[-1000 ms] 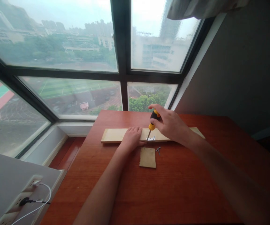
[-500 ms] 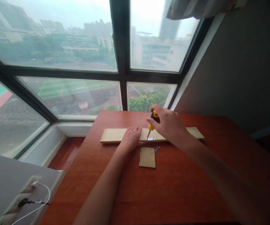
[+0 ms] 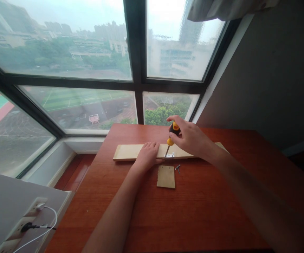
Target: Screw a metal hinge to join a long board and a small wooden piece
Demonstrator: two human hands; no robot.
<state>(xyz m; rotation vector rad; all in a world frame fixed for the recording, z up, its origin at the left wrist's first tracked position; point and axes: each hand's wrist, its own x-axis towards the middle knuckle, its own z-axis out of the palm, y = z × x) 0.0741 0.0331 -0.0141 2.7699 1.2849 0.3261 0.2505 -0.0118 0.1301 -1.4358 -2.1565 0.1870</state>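
Observation:
A long pale wooden board [image 3: 127,152] lies across the far part of the red-brown table [image 3: 194,211]. My left hand [image 3: 147,154] rests flat on the board, fingers together, pressing it down. My right hand [image 3: 191,138] is closed round the black and yellow handle of a screwdriver [image 3: 171,137], held nearly upright. Its tip sits on a small metal bracket [image 3: 169,155] at the board's near edge. A small square wooden piece [image 3: 166,176] lies just in front of the board, and loose screws [image 3: 178,168] lie to its right.
Large windows [image 3: 88,70] rise behind the table's far edge. A grey wall [image 3: 273,77] stands on the right. At the lower left, a white surface holds a power strip [image 3: 25,226] with a white cable plugged in.
My right hand has turned slightly on the screwdriver handle, fingers shifting round it. The screwdriver tip stays on the bracket. My left hand and the board have not moved.

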